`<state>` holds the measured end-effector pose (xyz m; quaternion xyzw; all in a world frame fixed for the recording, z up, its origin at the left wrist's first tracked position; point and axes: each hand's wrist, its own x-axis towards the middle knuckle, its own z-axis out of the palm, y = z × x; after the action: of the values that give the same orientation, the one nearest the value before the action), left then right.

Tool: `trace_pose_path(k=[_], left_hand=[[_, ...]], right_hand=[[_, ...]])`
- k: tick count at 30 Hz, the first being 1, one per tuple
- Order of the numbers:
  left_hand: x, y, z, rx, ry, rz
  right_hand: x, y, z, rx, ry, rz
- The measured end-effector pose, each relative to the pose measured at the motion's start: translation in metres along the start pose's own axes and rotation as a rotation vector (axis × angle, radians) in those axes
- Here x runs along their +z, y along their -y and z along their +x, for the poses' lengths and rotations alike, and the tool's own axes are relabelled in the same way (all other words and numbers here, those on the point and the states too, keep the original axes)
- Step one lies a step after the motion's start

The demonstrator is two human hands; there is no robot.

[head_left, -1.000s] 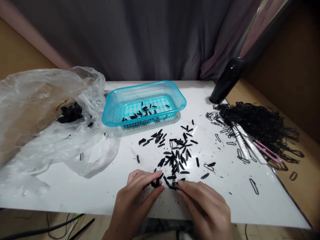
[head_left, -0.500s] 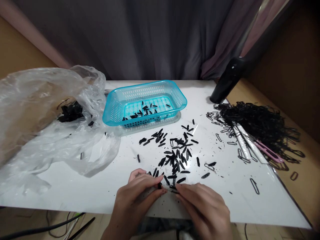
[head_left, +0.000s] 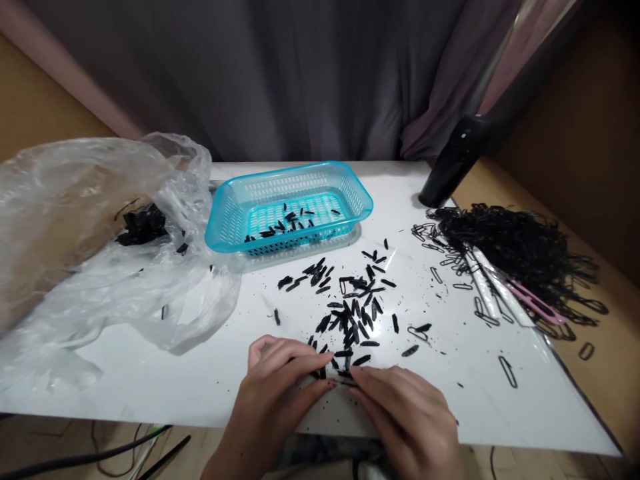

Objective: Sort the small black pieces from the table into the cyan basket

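My left hand [head_left: 283,380] is low over the table, with thumb and index finger closed around a small dark piece [head_left: 323,374] partly hidden by the fingers. Opposite it, my right hand [head_left: 407,407] pinches a thin black strip [head_left: 345,383] that points toward my left thumb. Whether the strip touches that thumb is hard to make out. Just beyond my fingertips lies a loose pile of small, narrow black pieces [head_left: 353,317] with rough edges. One thin black loop [head_left: 344,285] lies among them.
A blue plastic basket [head_left: 290,243] holding several black pieces stands at the back. On the left is a crumpled clear plastic bag [head_left: 200,300] with black material inside. At right, a heap of black loops [head_left: 515,247], pink-handled scissors [head_left: 537,303] and a black cylinder [head_left: 450,163].
My left hand has shifted slightly, its index fingertip moving a little right, closer to my right hand. My right hand stays almost in place. The basket and bag look unmoved.
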<state>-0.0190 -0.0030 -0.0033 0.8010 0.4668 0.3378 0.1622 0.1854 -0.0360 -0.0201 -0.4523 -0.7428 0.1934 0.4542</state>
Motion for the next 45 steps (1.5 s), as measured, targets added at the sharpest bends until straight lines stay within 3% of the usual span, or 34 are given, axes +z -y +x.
trace_pose_path(k=[8, 18, 29, 41, 45], left_hand=[[0.0016, -0.0011, -0.0046, -0.090, 0.000, -0.145], [-0.0034, -0.0056, -0.0040, -0.103, -0.003, -0.134], [-0.0020, -0.0069, -0.0057, -0.244, -0.130, -0.151], [0.0040, -0.0035, -0.0099, -0.258, -0.074, -0.332], [0.0034, -0.0037, -0.0098, -0.216, -0.085, -0.298]], right_hand=[[0.0001, 0.0003, -0.0011, 0.014, -0.014, -0.002], [-0.0019, 0.0020, 0.0015, 0.030, 0.003, 0.006], [-0.0023, 0.0041, 0.0030, 0.016, -0.014, -0.010], [-0.0005, 0.0021, 0.0001, 0.042, -0.015, 0.003], [-0.0018, 0.0013, -0.0026, 0.045, 0.022, 0.007]])
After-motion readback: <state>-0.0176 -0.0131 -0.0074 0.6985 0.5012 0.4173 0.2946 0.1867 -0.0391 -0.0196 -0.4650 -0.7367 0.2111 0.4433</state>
